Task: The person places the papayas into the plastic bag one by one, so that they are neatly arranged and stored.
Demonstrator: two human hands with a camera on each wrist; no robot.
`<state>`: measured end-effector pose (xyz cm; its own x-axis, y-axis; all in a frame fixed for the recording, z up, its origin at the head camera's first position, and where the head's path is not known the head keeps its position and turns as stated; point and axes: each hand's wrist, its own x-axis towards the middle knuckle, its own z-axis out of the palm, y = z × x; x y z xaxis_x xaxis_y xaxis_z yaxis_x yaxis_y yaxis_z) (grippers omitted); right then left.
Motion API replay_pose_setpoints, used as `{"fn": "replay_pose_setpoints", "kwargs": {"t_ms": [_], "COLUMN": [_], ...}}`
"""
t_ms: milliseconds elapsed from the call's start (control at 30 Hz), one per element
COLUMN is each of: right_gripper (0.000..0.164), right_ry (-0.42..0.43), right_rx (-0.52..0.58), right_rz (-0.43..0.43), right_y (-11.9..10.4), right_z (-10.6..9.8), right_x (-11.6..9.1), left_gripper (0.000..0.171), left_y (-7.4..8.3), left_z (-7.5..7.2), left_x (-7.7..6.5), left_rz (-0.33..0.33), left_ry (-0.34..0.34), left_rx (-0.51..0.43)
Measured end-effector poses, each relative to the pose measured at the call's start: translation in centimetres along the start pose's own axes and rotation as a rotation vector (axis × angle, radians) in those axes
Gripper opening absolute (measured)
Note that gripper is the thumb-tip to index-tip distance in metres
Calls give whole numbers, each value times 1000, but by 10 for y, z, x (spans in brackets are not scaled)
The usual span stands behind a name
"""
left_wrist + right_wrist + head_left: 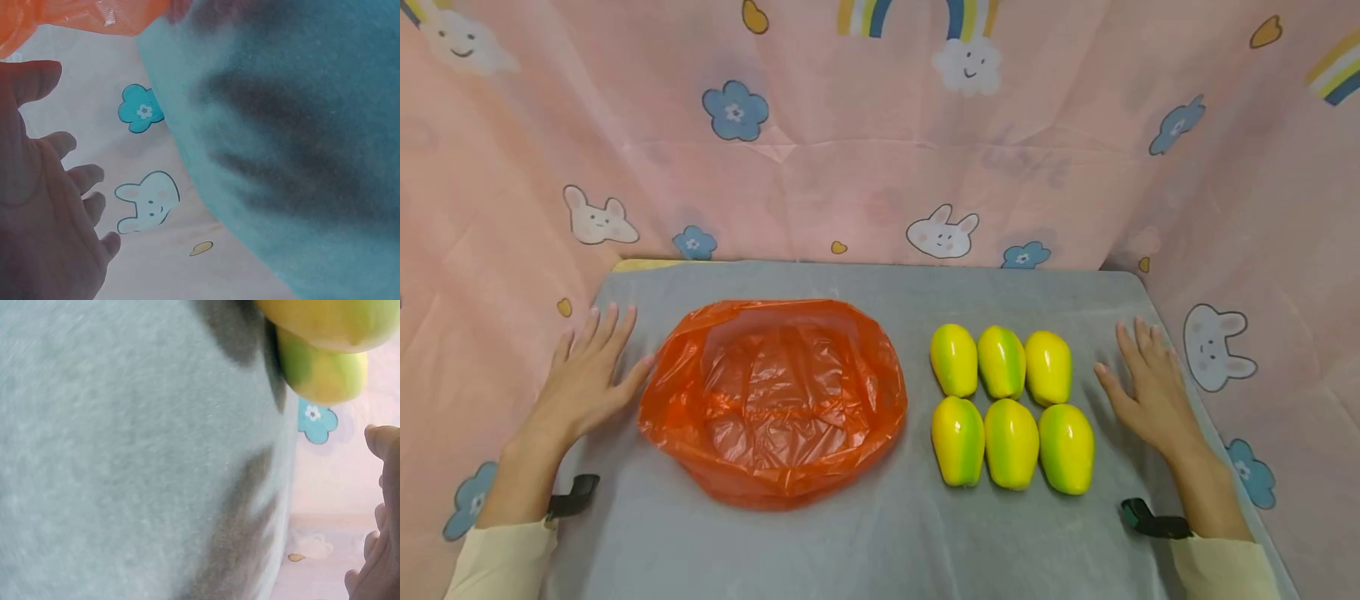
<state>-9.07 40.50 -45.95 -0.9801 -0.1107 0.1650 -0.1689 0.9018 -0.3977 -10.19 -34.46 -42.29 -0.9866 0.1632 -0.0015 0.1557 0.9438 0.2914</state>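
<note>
An orange-red plastic bag (775, 492) lies on the table with its mouth spread wide, its rim folded outward. To its right, several glossy yellow-green mangoes (1011, 442) are set out in two rows. My left hand (587, 375) is palm down with fingers spread, its thumb tip close to the bag's left edge. Beyond the mangoes, my right hand (1157, 400) also has its fingers spread, thumb pointing toward the fruit. Neither hand holds anything. In the right wrist view two mangoes (331, 369) show near the thumb; in the left wrist view a corner of the bag (100, 15) does.
A grey cloth covers the table (880, 550), and a pink curtain (850, 167) printed with rabbits, clouds and flowers encloses its back and sides. Black straps with small devices (574, 496) sit at both wrists. Shadows of the hands fall on the cloth.
</note>
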Motion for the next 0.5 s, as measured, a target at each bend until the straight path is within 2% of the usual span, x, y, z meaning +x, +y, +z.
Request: {"fn": "replay_pose_setpoints", "kwargs": {"t_ms": [100,233,500], "right_gripper": [76,77,76], "right_ry": [-14,-41,-30], "right_rx": [1,1,22], "right_rz": [12,36,40], "right_y": [2,2,-1], "right_z": [1,4,0], "right_x": [-1,-4,-6], "left_gripper": [86,87,88], "left_y": [1,1,5], "left_z": [0,0,-2], "left_x": [2,-2,-3], "left_rz": [-2,-22,-40], "left_ry": [-10,-21,-11], "left_rx": [2,2,8]}}
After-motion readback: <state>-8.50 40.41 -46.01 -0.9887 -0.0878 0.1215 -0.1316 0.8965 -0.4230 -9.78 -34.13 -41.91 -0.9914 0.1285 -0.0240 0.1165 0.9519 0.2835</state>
